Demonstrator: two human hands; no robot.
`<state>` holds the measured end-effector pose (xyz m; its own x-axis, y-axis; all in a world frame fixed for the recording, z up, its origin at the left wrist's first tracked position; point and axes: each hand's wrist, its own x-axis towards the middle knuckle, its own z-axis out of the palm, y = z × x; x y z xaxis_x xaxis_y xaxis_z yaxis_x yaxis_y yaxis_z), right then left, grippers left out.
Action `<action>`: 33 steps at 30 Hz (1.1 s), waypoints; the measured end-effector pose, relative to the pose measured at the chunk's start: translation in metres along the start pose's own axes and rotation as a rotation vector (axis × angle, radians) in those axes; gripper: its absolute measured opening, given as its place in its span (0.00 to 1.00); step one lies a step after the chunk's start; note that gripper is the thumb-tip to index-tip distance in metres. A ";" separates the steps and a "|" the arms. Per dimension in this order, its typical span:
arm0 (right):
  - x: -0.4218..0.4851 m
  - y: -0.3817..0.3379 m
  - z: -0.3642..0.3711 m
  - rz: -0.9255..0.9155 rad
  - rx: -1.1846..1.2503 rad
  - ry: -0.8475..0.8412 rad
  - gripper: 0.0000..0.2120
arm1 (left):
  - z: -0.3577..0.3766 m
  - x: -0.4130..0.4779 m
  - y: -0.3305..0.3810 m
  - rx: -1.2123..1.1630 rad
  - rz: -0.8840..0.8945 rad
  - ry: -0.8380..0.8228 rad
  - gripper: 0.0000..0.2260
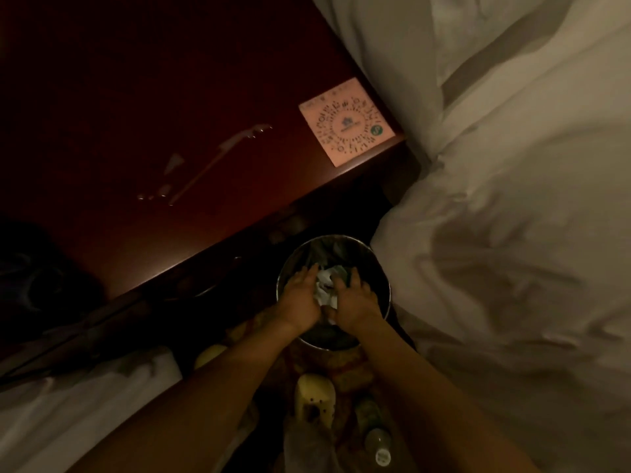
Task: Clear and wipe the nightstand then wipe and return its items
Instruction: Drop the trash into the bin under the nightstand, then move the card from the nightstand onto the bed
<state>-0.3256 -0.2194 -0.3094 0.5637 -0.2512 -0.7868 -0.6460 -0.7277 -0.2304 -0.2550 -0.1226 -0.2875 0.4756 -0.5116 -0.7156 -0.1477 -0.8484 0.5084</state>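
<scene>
The dark red wooden nightstand (pixel 143 97) fills the upper left. A pink square card with a round code (pixel 345 121) lies flat at its right front corner, and a streak of spilled liquid (pixel 211 162) glistens mid-top. Below its front edge stands a round metal waste bin (pixel 379 264) on the floor. Both my hands reach into the bin: my left hand (pixel 300 295) and my right hand (pixel 355 298) press side by side on crumpled white paper (pixel 326 285) between them.
A white-sheeted bed (pixel 512 199) runs along the right. Another white bed edge (pixel 68 414) lies at lower left. On the floor near my feet are a yellow slipper (pixel 314 397), a plastic bottle (pixel 379 442) and snack wrappers (pixel 345 367). A dark object (pixel 37 264) sits on the nightstand's left.
</scene>
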 end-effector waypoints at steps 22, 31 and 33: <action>-0.192 -0.150 -0.268 -0.589 -0.071 0.797 0.09 | -0.254 -0.189 0.113 0.188 0.139 0.728 0.20; -0.136 -0.253 -0.305 -0.528 0.030 0.581 0.30 | -0.339 -0.188 0.061 -0.010 -0.034 0.847 0.26; -0.122 -0.271 -0.307 -0.542 0.029 0.531 0.31 | -0.355 -0.180 0.043 -0.045 -0.065 0.839 0.27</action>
<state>-0.0611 -0.1873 0.0249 0.9735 -0.1418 -0.1796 -0.2169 -0.8218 -0.5269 -0.0393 -0.0188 0.0338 0.9714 -0.1756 -0.1599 -0.0711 -0.8574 0.5097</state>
